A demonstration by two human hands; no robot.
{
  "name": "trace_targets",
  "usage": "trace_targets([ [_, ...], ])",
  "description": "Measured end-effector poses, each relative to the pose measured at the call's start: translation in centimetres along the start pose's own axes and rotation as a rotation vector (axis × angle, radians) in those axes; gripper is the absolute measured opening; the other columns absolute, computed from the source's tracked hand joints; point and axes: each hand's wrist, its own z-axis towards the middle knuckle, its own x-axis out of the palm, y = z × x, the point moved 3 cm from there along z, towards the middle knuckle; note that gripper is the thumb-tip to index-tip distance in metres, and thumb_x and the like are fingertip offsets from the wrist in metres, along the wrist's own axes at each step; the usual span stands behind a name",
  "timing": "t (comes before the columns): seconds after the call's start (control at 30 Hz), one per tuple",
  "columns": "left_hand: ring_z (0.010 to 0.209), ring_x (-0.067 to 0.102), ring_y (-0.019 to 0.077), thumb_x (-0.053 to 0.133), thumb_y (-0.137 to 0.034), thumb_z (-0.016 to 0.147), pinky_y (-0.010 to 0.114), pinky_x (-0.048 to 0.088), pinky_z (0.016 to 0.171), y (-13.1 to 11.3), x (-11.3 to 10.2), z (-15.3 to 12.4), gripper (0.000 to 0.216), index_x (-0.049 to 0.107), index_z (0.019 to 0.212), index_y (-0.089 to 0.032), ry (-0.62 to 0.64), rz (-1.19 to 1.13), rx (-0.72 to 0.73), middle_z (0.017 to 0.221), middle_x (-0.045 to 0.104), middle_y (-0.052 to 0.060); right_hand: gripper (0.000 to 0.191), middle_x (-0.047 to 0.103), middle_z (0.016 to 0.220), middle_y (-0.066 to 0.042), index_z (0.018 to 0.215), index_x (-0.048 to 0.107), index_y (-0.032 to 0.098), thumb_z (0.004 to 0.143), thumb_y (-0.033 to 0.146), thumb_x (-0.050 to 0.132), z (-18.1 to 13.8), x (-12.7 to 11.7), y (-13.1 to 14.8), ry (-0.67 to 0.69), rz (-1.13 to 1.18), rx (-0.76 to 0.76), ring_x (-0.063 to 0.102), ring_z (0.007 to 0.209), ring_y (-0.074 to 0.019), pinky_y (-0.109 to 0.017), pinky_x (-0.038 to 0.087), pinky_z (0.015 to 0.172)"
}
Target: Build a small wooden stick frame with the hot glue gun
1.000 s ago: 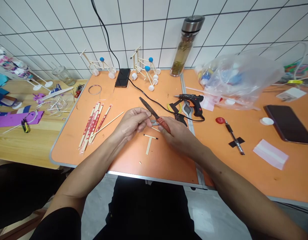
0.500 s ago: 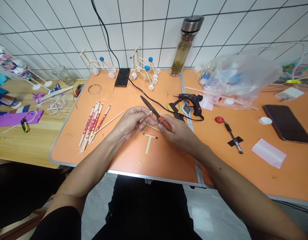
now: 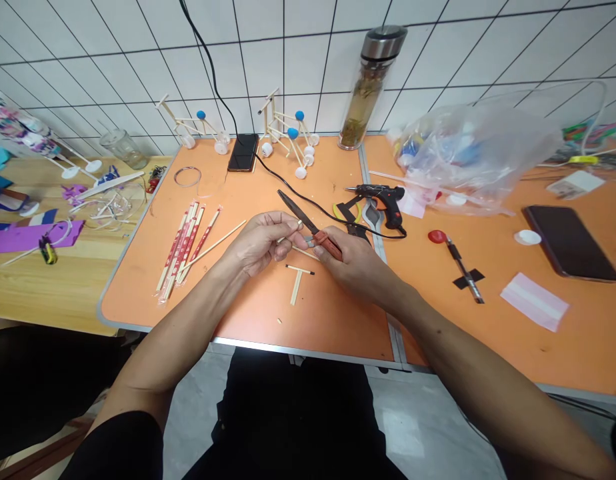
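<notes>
Thin wooden stick (image 3: 299, 249) held low over the middle of the orange table (image 3: 248, 313), pinched in the left hand (image 3: 261, 241); fingers curled tight round one end, the other end pointing right toward the cutters. Right hand (image 3: 353, 263) closed round the red handles of the cutters (image 3: 308, 223); dark blades slant up and left, tips past the left thumb. Whether the blades bite the stick cannot be told; hands nearly touch.

Just below the hands, flat on the table: a small T-piece (image 3: 298, 280) of two sticks joined. A tiny offcut (image 3: 279, 321) lies nearer the front edge.

Left of the hands: bundle of chopsticks (image 3: 185, 248) in red-printed wrappers, one bare stick slanting out of it. Wire ring (image 3: 187, 177) farther back.

Right of the hands: black glue gun (image 3: 381, 198) at the table seam, its cable (image 3: 223, 100) running up the tiled wall. Beyond the seam, a red cap (image 3: 437, 236), a taped rod (image 3: 465, 273), a phone (image 3: 568, 243), a pink pad (image 3: 534, 301).

Back edge: two stick models (image 3: 283, 133) with blue balls and white wheels, a second phone (image 3: 244, 153), a tea flask (image 3: 365, 90), a clear bag (image 3: 473, 157) of parts.

Far left, a wooden table (image 3: 48, 287) with craft scraps.
</notes>
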Motion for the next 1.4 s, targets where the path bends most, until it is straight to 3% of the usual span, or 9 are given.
trace_targets([
  [0.47, 0.038, 0.043, 0.0049, 0.081, -0.017, 0.086, 0.017, 0.03, 0.038, -0.1, 0.0, 0.0, 0.014, 0.071, 0.078, -0.011, 0.019, -0.003, 0.028, 0.066, 0.076, 0.01, 0.023, 0.055, 0.072, 0.001, 0.088, 0.052, 0.027, 0.104, 0.043, 0.054, 0.1, 0.0, -0.2, -0.039, -0.039, 0.03, 0.049, 0.066, -0.0203, -0.036, 0.033, 0.065],
  [0.73, 0.041, 0.046, 0.0052, 0.092, -0.029, 0.082, 0.018, 0.031, 0.041, -0.2, -0.3, 0.3, 0.027, 0.071, 0.084, -0.013, 0.048, 0.024, 0.091, 0.069, 0.077, 0.008, 0.033, 0.049, 0.071, 0.002, 0.082, 0.044, 0.027, 0.104, 0.049, 0.055, 0.4, 0.3, -0.3, -0.08, -0.005, 0.023, 0.044, 0.067, -0.0187, -0.035, 0.03, 0.065],
  [0.87, 0.042, 0.046, 0.0055, 0.095, -0.035, 0.08, 0.018, 0.033, 0.042, -0.1, -0.4, 0.4, 0.033, 0.073, 0.088, -0.013, 0.073, 0.033, 0.112, 0.07, 0.078, 0.007, 0.032, 0.053, 0.076, 0.001, 0.084, 0.047, 0.027, 0.102, 0.053, 0.054, 0.8, -0.2, -0.7, -0.092, 0.05, 0.055, 0.048, 0.072, -0.0202, -0.035, 0.032, 0.068],
  [1.0, 0.043, 0.048, 0.0065, 0.096, -0.04, 0.08, 0.019, 0.033, 0.042, 0.1, -0.5, 0.5, 0.038, 0.074, 0.094, -0.013, 0.093, 0.025, 0.125, 0.07, 0.078, 0.007, 0.032, 0.056, 0.078, -0.001, 0.083, 0.047, 0.027, 0.1, 0.053, 0.053, 1.2, -1.4, -1.2, -0.202, 0.032, 0.057, 0.049, 0.074, -0.0214, -0.036, 0.035, 0.07],
  [1.23, 0.043, 0.048, 0.0076, 0.091, -0.033, 0.083, 0.019, 0.034, 0.043, 0.0, -0.8, 0.7, 0.042, 0.074, 0.117, -0.015, 0.064, -0.005, 0.134, 0.071, 0.078, 0.004, 0.028, 0.061, 0.077, -0.002, 0.092, 0.058, 0.025, 0.101, 0.051, 0.055, 1.3, -1.3, -1.2, -0.203, 0.012, 0.042, 0.052, 0.074, -0.0224, -0.035, 0.034, 0.068],
  [1.4, 0.041, 0.046, 0.0083, 0.085, -0.028, 0.082, 0.019, 0.032, 0.042, -0.5, -0.9, 0.7, 0.031, 0.07, 0.106, -0.017, 0.002, 0.008, 0.124, 0.066, 0.076, 0.003, 0.028, 0.066, 0.083, -0.004, 0.092, 0.061, 0.024, 0.1, 0.051, 0.058, 0.8, -2.1, -0.5, -0.214, -0.057, 0.043, 0.057, 0.076, -0.0228, -0.035, 0.036, 0.069],
])
